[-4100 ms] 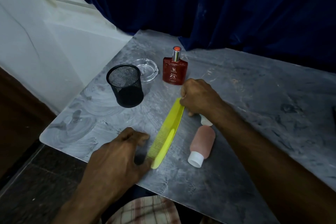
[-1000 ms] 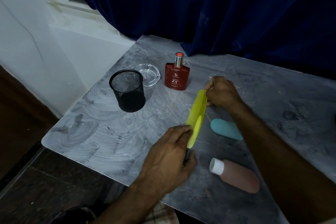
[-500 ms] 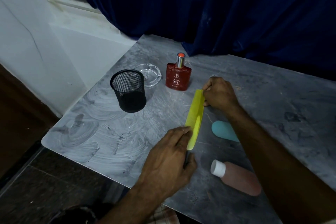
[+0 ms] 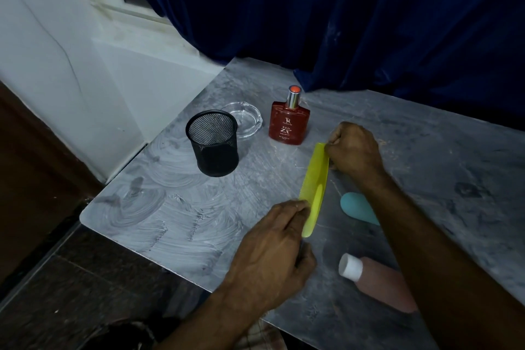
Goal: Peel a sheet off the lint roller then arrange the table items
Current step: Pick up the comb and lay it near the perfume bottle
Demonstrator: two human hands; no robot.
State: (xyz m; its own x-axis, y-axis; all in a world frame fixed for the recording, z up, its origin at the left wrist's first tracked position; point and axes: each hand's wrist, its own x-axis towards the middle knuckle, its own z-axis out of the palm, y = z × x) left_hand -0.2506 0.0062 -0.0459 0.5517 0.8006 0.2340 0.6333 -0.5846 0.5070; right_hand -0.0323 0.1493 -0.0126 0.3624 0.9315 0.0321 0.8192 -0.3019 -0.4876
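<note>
A long yellow comb (image 4: 314,187) lies lengthwise on the grey table (image 4: 176,207), tilted on its edge. My right hand (image 4: 353,150) pinches its far end. My left hand (image 4: 272,253) grips its near end with fingers curled over it. A teal oval object (image 4: 356,206) lies just right of the comb, partly under my right forearm. A pink bottle with a white cap (image 4: 375,281) lies on its side near the front edge. No lint roller shows.
A black mesh cup (image 4: 213,145) stands at the left, a clear glass ashtray (image 4: 244,119) behind it. A red perfume bottle (image 4: 289,122) stands upright beyond the comb. Dark blue curtain hangs at the back. The table's left and front edges drop to a dark floor.
Since 4.1 s ago both hands carried the comb rightward and toward the perfume bottle; the teal object came into view and the pink bottle now lies nearer the front edge. Little movement in the last second.
</note>
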